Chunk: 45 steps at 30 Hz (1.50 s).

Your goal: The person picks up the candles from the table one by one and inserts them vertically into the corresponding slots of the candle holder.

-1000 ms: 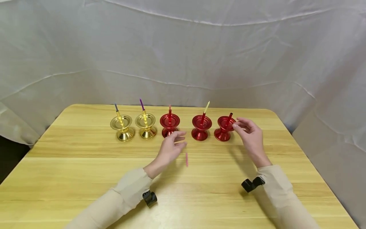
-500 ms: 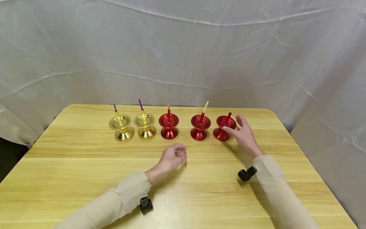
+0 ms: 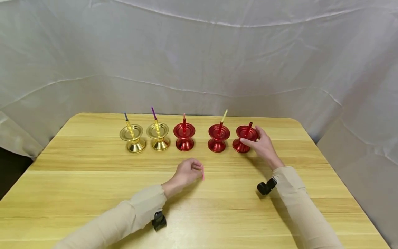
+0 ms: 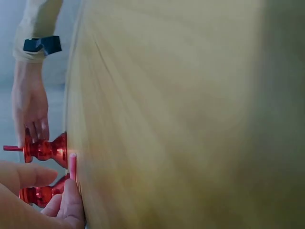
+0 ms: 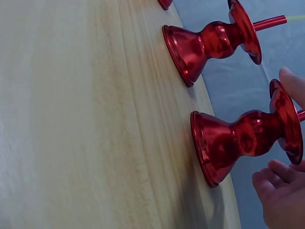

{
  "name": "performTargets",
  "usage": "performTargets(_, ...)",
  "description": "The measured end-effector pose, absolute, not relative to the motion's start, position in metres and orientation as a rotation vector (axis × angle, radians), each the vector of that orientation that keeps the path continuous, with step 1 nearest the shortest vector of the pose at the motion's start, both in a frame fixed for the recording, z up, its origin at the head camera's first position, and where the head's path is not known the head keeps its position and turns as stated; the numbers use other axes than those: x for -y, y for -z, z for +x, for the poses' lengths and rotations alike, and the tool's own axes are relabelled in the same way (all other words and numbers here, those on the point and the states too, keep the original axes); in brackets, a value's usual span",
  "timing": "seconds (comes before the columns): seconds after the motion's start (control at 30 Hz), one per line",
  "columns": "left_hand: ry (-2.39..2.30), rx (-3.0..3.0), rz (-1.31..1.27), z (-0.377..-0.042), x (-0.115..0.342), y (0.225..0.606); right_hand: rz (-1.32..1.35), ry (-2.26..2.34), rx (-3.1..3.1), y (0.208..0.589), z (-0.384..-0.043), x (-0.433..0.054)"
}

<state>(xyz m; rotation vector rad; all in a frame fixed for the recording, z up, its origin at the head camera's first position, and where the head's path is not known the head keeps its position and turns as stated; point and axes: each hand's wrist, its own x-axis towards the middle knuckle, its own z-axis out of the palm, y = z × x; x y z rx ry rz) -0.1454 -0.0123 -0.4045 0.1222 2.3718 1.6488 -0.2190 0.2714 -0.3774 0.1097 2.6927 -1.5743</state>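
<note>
My left hand is low over the table at a thin pink candle. In the left wrist view its fingertips touch one end of the pink candle, and a gap shows between thumb and fingers. My right hand holds the dish of the rightmost red candle holder, thumb on one side and fingers on the other. The right wrist view has this red candle holder upright on the table, its dish between thumb and fingers. Its tube shows no candle.
To the left in the row stand a red holder with a yellow candle, another red holder with a pink candle, and two gold holders with blue and purple candles. A pale cloth hangs behind the wooden table.
My left hand has come down from near the middle red holder to the loose pink candle. My right hand has moved left and closed around the rightmost red holder's dish.
</note>
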Motion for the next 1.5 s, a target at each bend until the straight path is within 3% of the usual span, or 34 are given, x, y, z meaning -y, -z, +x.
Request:
performTargets(0.87, -1.417, -2.751, 0.361, -0.154, 0.003, 0.408, 0.145, 1.673, -2.669, 0.381, -0.222, -0.271)
performTargets(1.5, -1.604, -2.493, 0.243, -0.152, 0.015, 0.400, 0.142, 1.702, -2.653, 0.388, -0.221, -0.270)
